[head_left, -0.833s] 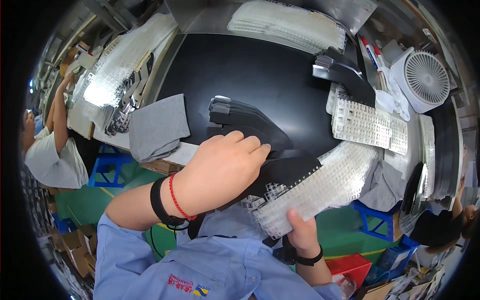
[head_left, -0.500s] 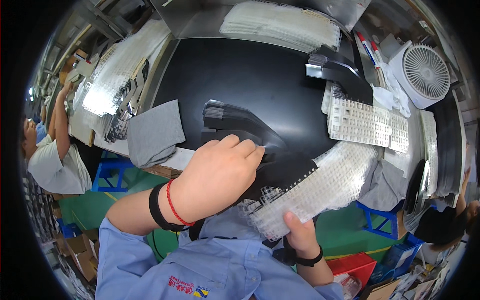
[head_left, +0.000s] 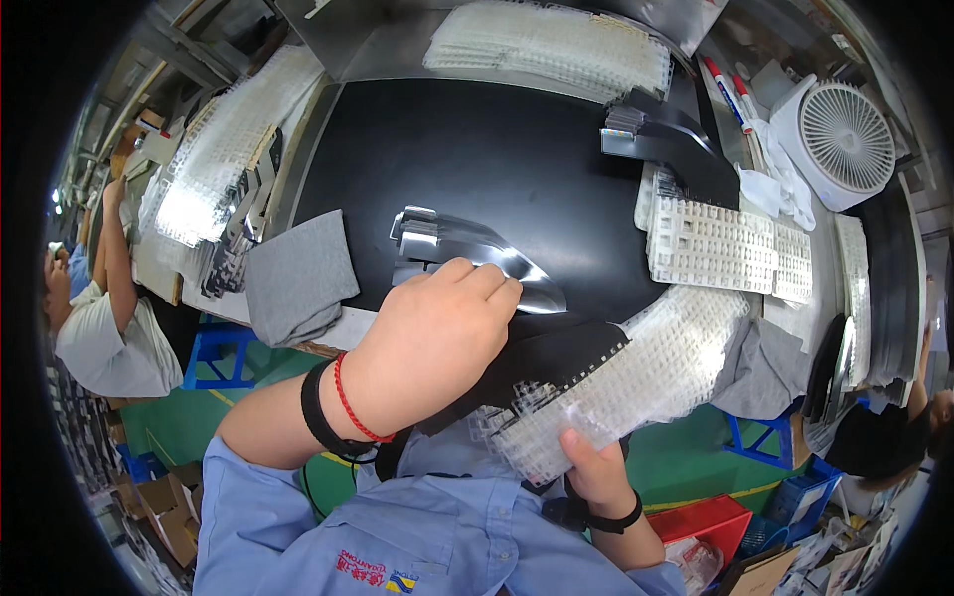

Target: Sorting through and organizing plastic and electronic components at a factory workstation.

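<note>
My left hand (head_left: 437,333), a red cord and a black band on its wrist, is closed at the near edge of several thin, glossy dark panels (head_left: 467,243) with a curved, tapering outline. Its fingers pinch the nearest panel; their tips are partly hidden. My right hand (head_left: 596,472) grips the near end of a stack of translucent white gridded plastic sheets (head_left: 636,372), thumb on top and the other fingers hidden beneath. Along the stack's left side lies a matte black sheet (head_left: 566,360) with a toothed edge, partly behind my left hand.
The black work surface (head_left: 368,149) carries more dark panels (head_left: 676,149) at the right, beside a white gridded tray (head_left: 711,243). Grey cloths (head_left: 301,278) lie at both near corners. A white fan (head_left: 845,144) stands far right. Co-workers sit at both sides.
The view has shifted slightly. The dark panels by my left hand now catch more light and show a brighter sheen. My right hand keeps its hold on the gridded sheets.
</note>
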{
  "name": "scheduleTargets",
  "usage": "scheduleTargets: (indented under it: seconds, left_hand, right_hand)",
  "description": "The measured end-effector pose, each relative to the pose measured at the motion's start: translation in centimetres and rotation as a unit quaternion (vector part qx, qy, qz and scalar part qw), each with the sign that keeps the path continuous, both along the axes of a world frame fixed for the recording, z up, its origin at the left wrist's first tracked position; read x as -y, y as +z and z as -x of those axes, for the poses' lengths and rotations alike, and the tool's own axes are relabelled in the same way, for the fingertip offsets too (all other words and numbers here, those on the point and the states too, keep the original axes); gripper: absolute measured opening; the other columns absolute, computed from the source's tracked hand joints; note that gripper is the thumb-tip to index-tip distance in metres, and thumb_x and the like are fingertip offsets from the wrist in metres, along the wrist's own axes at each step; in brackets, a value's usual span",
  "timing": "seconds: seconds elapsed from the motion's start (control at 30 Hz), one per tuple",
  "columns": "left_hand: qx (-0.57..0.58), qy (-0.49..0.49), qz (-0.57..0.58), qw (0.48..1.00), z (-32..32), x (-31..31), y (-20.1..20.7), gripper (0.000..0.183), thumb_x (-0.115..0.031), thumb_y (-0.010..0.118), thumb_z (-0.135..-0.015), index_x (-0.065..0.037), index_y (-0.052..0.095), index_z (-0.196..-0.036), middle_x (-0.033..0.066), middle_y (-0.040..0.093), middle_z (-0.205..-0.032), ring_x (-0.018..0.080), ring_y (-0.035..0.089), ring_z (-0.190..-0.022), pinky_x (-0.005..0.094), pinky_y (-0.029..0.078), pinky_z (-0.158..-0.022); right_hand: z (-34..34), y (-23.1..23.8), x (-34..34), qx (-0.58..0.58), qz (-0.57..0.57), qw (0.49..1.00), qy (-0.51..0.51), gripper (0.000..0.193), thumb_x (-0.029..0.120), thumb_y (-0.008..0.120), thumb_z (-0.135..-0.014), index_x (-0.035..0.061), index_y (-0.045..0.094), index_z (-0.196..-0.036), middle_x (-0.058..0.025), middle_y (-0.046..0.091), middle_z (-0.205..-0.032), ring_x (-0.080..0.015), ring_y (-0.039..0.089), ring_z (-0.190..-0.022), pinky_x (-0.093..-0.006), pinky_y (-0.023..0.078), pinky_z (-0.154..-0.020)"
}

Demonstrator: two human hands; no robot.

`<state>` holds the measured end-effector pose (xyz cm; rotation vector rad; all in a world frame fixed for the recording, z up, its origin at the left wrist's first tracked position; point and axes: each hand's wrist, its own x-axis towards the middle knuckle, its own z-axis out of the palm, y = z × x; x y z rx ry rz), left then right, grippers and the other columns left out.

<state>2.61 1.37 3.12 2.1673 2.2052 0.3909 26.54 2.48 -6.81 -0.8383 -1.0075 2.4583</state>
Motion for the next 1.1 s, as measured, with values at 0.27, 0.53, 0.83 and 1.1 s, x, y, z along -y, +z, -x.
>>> scheduleTargets:
  seconds: [0.27,0.53,0.83,1.1]
  left_hand:
    - [0.286,0.115,-0.087,0.947,2.9,2.5,2.9,0.014,0.001,0.054,-0.081,0.001,0.059,-0.094,0.0064,0.054,-0.072,0.0133,0.051,-0.061,0.0236,0.041,-0.058]
    - [0.349,0.076,-0.026,0.934,3.5,5.9,1.2,0.012,0.0,0.056,-0.078,-0.002,0.063,-0.088,0.0072,0.057,-0.073,0.0148,0.053,-0.064,0.0246,0.041,-0.059]
    - [0.092,-0.011,-0.014,0.996,1.9,0.8,-0.5,0.028,-0.004,0.061,-0.07,-0.009,0.063,-0.097,0.0038,0.054,-0.077,0.0222,0.052,-0.074,0.033,0.046,-0.063]
    - [0.085,-0.014,-0.013,0.996,2.3,0.9,-0.2,0.026,-0.003,0.06,-0.073,-0.008,0.063,-0.098,0.0038,0.057,-0.082,0.0218,0.054,-0.074,0.0312,0.047,-0.064]
  right_hand:
    - [0.3,-0.1,0.3,0.006,-0.074,0.996,-0.052,0.054,0.019,0.058,-0.086,-0.0003,0.033,-0.13,-0.0139,0.052,-0.115,-0.0248,0.059,-0.094,-0.0342,0.054,-0.065]
    - [0.0,-0.3,0.5,-0.002,-0.006,1.0,-0.021,0.049,0.015,0.058,-0.086,-0.0026,0.04,-0.128,-0.0099,0.049,-0.123,-0.0193,0.047,-0.113,-0.0329,0.036,-0.097]
    - [0.3,0.1,0.6,0.033,-0.026,0.997,-0.068,0.054,0.019,0.061,-0.083,0.0004,0.035,-0.127,-0.0155,0.054,-0.11,-0.0255,0.059,-0.093,-0.0348,0.055,-0.067]
    - [1.2,1.0,0.9,0.028,-0.018,0.995,-0.098,0.057,0.019,0.062,-0.082,0.0004,0.035,-0.128,-0.0148,0.053,-0.114,-0.0259,0.057,-0.1,-0.0371,0.051,-0.081]
